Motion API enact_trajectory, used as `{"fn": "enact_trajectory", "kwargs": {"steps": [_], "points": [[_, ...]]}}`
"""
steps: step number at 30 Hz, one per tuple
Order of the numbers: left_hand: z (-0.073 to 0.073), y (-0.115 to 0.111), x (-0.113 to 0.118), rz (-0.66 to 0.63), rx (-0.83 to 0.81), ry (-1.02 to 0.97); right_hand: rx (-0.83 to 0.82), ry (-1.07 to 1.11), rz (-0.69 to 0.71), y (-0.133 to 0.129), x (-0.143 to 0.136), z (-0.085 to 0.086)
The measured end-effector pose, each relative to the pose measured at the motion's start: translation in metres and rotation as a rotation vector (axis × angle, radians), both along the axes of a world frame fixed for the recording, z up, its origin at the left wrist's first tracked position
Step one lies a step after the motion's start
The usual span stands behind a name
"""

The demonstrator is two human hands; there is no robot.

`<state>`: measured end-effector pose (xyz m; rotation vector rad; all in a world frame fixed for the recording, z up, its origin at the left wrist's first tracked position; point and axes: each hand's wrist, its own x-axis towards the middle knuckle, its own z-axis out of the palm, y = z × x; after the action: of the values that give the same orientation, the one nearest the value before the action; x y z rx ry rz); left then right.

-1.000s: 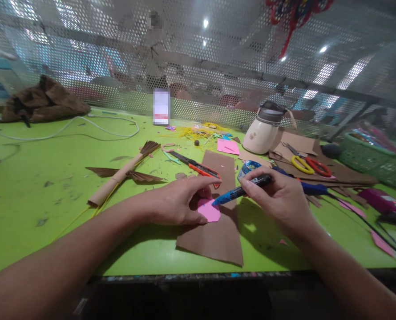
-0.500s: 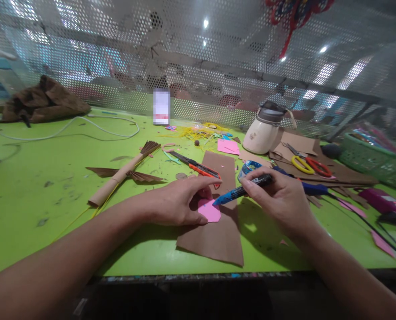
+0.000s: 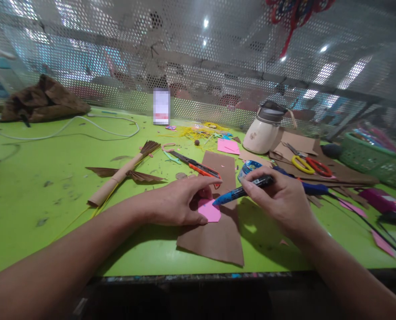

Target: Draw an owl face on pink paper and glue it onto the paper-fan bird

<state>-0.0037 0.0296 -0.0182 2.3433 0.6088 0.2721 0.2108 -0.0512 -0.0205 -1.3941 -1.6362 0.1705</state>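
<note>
A small pink paper piece (image 3: 210, 212) with cut corners lies on a strip of brown paper (image 3: 214, 246). My left hand (image 3: 181, 200) holds its left edge between thumb and fingers. In my right hand (image 3: 278, 195) is a blue marker (image 3: 233, 194) with a black rear end, its tip at the pink paper's upper right edge. An orange and black utility knife (image 3: 198, 167) lies just beyond my left hand, partly over the brown strip. Behind my right fingers stands a roll of blue tape (image 3: 246, 168).
To the left lies a brown paper tube with folded wings (image 3: 118, 180). A white bottle (image 3: 263, 131), scissors (image 3: 301, 164), a green basket (image 3: 378, 158), a purple tool (image 3: 385, 205) and cables are at the right. Behind are yellow strings (image 3: 198, 132), a phone (image 3: 161, 106) and brown cloth (image 3: 44, 102).
</note>
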Motion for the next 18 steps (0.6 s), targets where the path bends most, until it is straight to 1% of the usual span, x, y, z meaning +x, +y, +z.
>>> {"fn": "enact_trajectory", "kwargs": {"steps": [6,18], "points": [[0.002,-0.0003,-0.0002,-0.001,-0.003,0.011,-0.008,0.0,0.005,-0.0012,-0.0018,0.001],[0.0001,0.0012,0.0001,-0.007,-0.011,0.006,-0.016,-0.008,0.018,-0.0016,-0.0022,0.0027]]}}
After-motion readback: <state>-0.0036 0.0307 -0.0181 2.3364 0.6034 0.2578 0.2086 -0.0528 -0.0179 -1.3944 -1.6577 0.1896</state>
